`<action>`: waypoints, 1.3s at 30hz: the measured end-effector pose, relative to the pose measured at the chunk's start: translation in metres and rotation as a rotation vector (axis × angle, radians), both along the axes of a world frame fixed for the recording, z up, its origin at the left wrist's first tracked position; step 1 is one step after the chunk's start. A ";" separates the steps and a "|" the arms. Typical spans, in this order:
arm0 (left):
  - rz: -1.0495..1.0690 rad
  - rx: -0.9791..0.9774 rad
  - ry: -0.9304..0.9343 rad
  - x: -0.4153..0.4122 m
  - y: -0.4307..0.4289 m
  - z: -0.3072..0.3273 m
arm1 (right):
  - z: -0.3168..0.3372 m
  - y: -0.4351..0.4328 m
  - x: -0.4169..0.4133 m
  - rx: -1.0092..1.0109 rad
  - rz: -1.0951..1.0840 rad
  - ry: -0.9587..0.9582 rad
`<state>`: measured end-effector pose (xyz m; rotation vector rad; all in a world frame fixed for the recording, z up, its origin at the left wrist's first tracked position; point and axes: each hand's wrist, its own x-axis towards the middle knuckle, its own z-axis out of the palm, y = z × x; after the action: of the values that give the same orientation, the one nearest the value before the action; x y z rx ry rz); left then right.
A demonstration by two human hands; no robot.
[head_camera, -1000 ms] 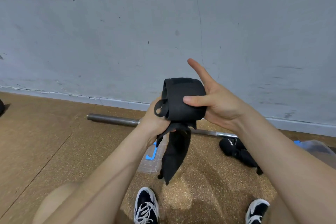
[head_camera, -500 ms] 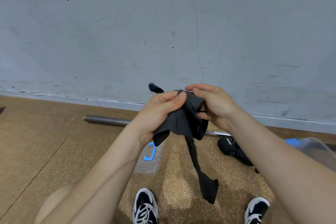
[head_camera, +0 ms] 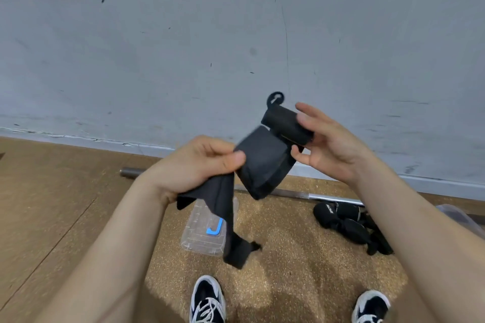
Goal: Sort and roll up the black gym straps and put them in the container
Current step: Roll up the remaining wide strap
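Rolling is in hand: the black strap (head_camera: 262, 165) is held in mid-air above the floor (head_camera: 78, 204), the left hand (head_camera: 199, 165) pinching its flat middle and the right hand (head_camera: 330, 149) pinching the rolled end, so the next move likely calls for winding in the hanging tail.

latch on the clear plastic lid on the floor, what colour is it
The latch is bright blue, seen best in the head view.

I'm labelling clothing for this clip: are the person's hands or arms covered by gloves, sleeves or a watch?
No. The left hand and right hand are bare: no gloves, rings or watch visible. No sleeves show up to the frame's edge.
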<state>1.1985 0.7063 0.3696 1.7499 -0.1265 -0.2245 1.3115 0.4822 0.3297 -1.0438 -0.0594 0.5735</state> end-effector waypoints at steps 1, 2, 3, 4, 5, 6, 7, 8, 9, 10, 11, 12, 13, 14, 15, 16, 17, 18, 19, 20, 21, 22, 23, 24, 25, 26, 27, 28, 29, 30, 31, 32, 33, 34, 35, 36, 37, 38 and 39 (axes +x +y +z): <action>-0.058 0.059 0.044 -0.001 -0.004 0.001 | -0.001 0.002 0.000 -0.027 -0.009 -0.030; -0.116 0.124 0.082 -0.001 -0.003 -0.002 | -0.002 0.005 0.000 -0.058 -0.042 -0.044; -0.155 0.195 0.125 -0.001 -0.003 -0.004 | 0.000 0.008 -0.001 -0.082 -0.088 -0.046; -0.175 0.273 0.151 0.000 -0.002 -0.007 | 0.001 0.009 -0.001 -0.101 -0.133 -0.032; -0.179 0.364 0.165 0.001 -0.002 -0.010 | 0.002 0.010 -0.001 -0.114 -0.172 -0.013; -0.184 0.466 0.160 0.003 -0.001 -0.014 | 0.003 0.010 -0.001 -0.125 -0.197 0.002; -0.186 0.565 0.152 0.005 -0.001 -0.017 | 0.004 0.010 -0.002 -0.138 -0.207 0.012; -0.183 0.625 0.146 0.006 -0.001 -0.019 | 0.005 0.011 -0.003 -0.144 -0.200 0.021; -0.165 0.639 0.146 0.007 -0.001 -0.020 | 0.006 0.011 -0.004 -0.125 -0.180 0.034; -0.133 0.607 0.138 0.008 0.001 -0.021 | 0.008 0.011 -0.005 -0.079 -0.143 0.049; -0.090 0.536 0.127 0.008 0.003 -0.020 | 0.010 0.011 -0.006 -0.029 -0.085 0.044; -0.042 0.440 0.110 0.008 0.004 -0.019 | 0.011 0.009 -0.006 0.014 -0.026 0.023; 0.009 0.338 0.085 0.007 0.005 -0.017 | 0.010 0.007 -0.005 0.054 0.017 -0.006; 0.061 0.235 0.049 0.007 0.007 -0.015 | 0.009 0.006 -0.003 0.081 0.016 -0.029; 0.111 0.137 0.015 0.007 0.008 -0.012 | 0.007 0.005 -0.001 0.088 -0.025 -0.039; 0.154 0.056 -0.023 0.007 0.010 -0.010 | 0.004 0.003 0.001 0.055 -0.090 -0.039; 0.188 -0.008 -0.053 0.007 0.010 -0.007 | 0.002 0.002 0.001 -0.006 -0.142 -0.049; 0.216 -0.060 -0.077 0.007 0.011 -0.007 | 0.003 0.002 0.000 -0.070 -0.158 -0.087; 0.236 -0.106 -0.087 0.007 0.009 -0.006 | 0.005 0.002 0.000 -0.123 -0.132 -0.145; 0.248 -0.149 -0.093 0.008 0.005 -0.007 | 0.007 0.003 -0.003 -0.152 -0.052 -0.203; 0.262 -0.189 -0.093 0.009 0.000 -0.008 | 0.009 0.005 -0.006 -0.183 0.082 -0.261; 0.281 -0.225 -0.092 0.011 -0.007 -0.010 | 0.010 0.009 -0.013 -0.232 0.246 -0.334; 0.302 -0.254 -0.084 0.013 -0.014 -0.012 | 0.008 0.015 -0.020 -0.287 0.395 -0.417; 0.315 -0.281 -0.077 0.017 -0.021 -0.015 | 0.006 0.020 -0.027 -0.329 0.482 -0.479; 0.324 -0.305 -0.067 0.019 -0.026 -0.017 | 0.005 0.025 -0.031 -0.343 0.497 -0.496; 0.330 -0.324 -0.054 0.022 -0.029 -0.018 | 0.005 0.029 -0.035 -0.345 0.448 -0.488; 0.326 -0.330 -0.038 0.022 -0.032 -0.018 | 0.006 0.032 -0.037 -0.348 0.365 -0.481; 0.309 -0.322 -0.022 0.023 -0.033 -0.018 | 0.007 0.034 -0.038 -0.355 0.287 -0.473; 0.286 -0.303 -0.004 0.022 -0.034 -0.018 | 0.006 0.034 -0.036 -0.356 0.225 -0.466; 0.268 -0.290 0.019 0.021 -0.035 -0.018 | 0.006 0.034 -0.035 -0.347 0.184 -0.464; 0.262 -0.287 0.044 0.021 -0.035 -0.019 | 0.005 0.035 -0.034 -0.345 0.148 -0.465; 0.261 -0.291 0.066 0.021 -0.035 -0.019 | 0.002 0.037 -0.033 -0.348 0.102 -0.463; 0.259 -0.292 0.088 0.021 -0.034 -0.018 | -0.001 0.038 -0.032 -0.343 0.048 -0.454; 0.243 -0.278 0.105 0.021 -0.034 -0.018 | -0.002 0.038 -0.031 -0.326 -0.007 -0.435; 0.206 -0.243 0.117 0.020 -0.034 -0.016 | -0.002 0.039 -0.031 -0.298 -0.054 -0.405; 0.153 -0.206 0.125 0.020 -0.035 -0.016 | -0.001 0.038 -0.030 -0.268 -0.088 -0.375; 0.094 -0.182 0.128 0.019 -0.035 -0.014 | 0.000 0.037 -0.030 -0.244 -0.110 -0.352; 0.047 -0.164 0.124 0.019 -0.034 -0.012 | 0.003 0.036 -0.030 -0.217 -0.130 -0.326; 0.026 -0.147 0.111 0.018 -0.032 -0.010 | 0.006 0.035 -0.028 -0.182 -0.161 -0.286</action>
<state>1.2165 0.6748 0.3592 1.5886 -0.0384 -0.2859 1.2833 0.5171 0.3355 -1.2904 -0.1751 0.2846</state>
